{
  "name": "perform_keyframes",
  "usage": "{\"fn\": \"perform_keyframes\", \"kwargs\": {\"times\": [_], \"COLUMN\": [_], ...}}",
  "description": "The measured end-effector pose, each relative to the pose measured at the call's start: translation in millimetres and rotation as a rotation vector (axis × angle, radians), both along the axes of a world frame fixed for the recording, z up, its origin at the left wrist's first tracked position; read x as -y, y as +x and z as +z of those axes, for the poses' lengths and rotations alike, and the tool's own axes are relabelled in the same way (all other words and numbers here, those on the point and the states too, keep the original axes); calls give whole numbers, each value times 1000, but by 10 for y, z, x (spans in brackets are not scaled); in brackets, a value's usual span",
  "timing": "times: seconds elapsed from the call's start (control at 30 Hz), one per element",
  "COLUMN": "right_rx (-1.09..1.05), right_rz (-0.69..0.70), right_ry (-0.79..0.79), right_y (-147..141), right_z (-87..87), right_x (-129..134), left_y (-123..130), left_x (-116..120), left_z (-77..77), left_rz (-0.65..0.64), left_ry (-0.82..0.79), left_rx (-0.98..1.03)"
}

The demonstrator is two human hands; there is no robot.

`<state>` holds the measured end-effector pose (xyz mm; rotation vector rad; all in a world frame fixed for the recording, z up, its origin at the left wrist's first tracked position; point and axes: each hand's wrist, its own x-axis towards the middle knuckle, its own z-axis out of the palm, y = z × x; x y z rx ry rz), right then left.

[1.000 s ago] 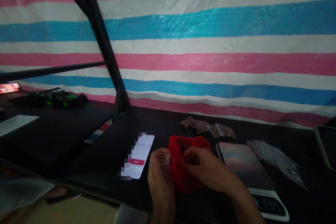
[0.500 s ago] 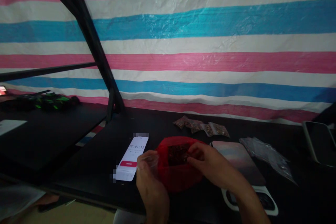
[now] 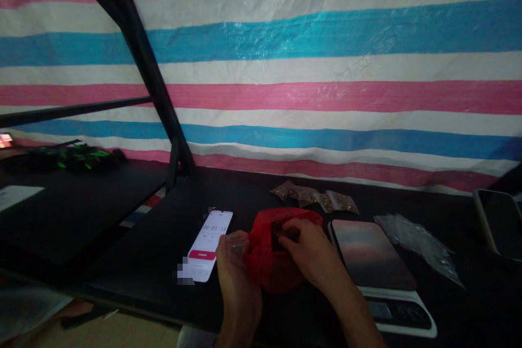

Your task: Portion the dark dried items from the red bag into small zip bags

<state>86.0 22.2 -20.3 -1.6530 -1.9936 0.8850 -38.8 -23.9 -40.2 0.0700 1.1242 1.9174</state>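
A red plastic bag [image 3: 281, 274] stands open on the black table, with dark brown bits [image 3: 276, 232] partly showing inside it. My right hand [image 3: 310, 247] reaches into its mouth from the right, with the fingers bent and pinched together at the dark bits; what lies between the fingertips is too dark to make out. My left hand [image 3: 238, 288] is closed on a small see-through bag [image 3: 237, 247], right against the left side of the red bag. Whether anything is in that small bag cannot be seen.
Left of my hands lies a phone [image 3: 210, 244] showing a timer. A digital scale [image 3: 375, 255] sits to the right, beside a pile of flat plastic bags [image 3: 422, 244]. Small filled bags [image 3: 314, 196] lie behind. Another phone-like device [image 3: 497, 223] is far right; a black frame post [image 3: 150, 73] rises left.
My right hand has moved slightly left and deeper into the red bag, whose opening has narrowed around it. More of the scale is uncovered. My left hand keeps hold of the small bag.
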Motion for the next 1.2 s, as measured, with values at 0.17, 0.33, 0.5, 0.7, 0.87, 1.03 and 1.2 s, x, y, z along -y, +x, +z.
{"fn": "perform_keyframes", "kwargs": {"times": [0.17,0.33,0.5,0.7,0.87,1.03,1.2], "right_rx": [-83,-189,-353,-469,-411,-395,-474], "right_rz": [63,151,179,131,92,155,91], "right_ry": [-27,-60,-124,-124,-232,-282,-232], "right_y": [59,116,236,415,476,555,595], "right_z": [-87,-41,-19,55,173,136,122], "right_x": [-8,64,15,-23,79,110,69], "left_y": [0,23,42,59,83,199,180], "left_x": [32,-3,14,162,276,233,66], "left_z": [91,22,-110,-187,-100,-113,-241], "left_rz": [7,15,52,277,353,85,-139], "left_ry": [47,84,60,122,393,364,123], "left_rx": [39,-108,-393,-1327,-1417,-1125,-1002]}}
